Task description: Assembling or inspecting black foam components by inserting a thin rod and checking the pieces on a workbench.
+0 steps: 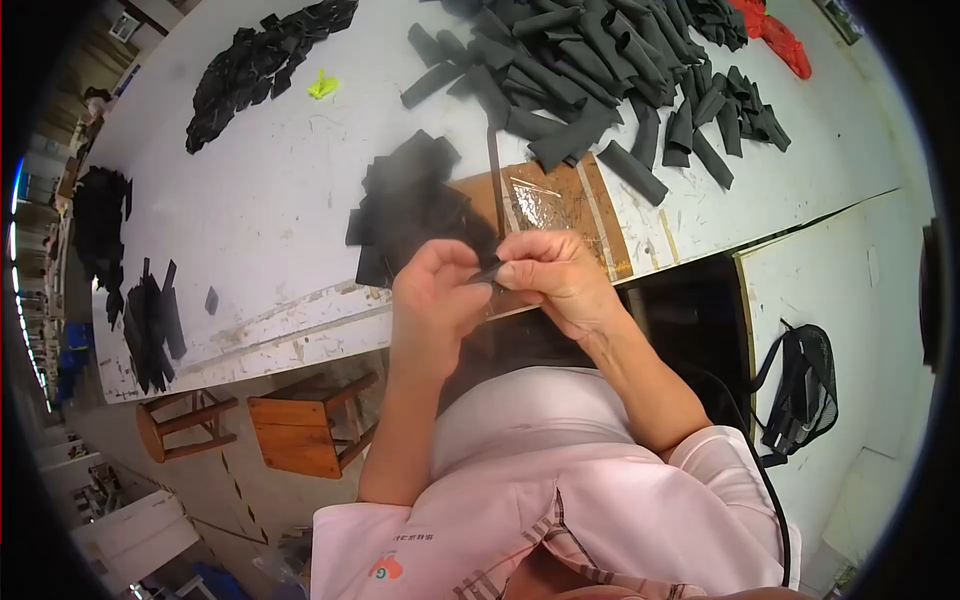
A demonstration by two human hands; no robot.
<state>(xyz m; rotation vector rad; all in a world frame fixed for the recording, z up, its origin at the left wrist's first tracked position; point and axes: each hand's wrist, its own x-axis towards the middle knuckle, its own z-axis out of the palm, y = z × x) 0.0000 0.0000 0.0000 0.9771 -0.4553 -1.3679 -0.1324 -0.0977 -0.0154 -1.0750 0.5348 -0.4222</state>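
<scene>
My left hand [437, 300] and my right hand [555, 280] meet just above the table's near edge. Between their fingertips they pinch a small dark piece [487, 273], mostly covered by the fingers, so its exact kind is unclear. Right behind my left hand lies a heap of flat black pieces [405, 195], blurred in part. Under and beyond my right hand is a brown board [600, 215] with clear tape on its surface. A large pile of rolled dark grey fabric-like tubes [560, 75] spreads beyond the board.
More black pieces lie at the far left [262, 68] and along the left edge [150, 330]. A yellow-green scrap [323, 84] and red cloth [775, 38] rest on the white table [270, 210]. Wooden stools [300, 430] stand below; a black mesh bag [803, 390] is at right.
</scene>
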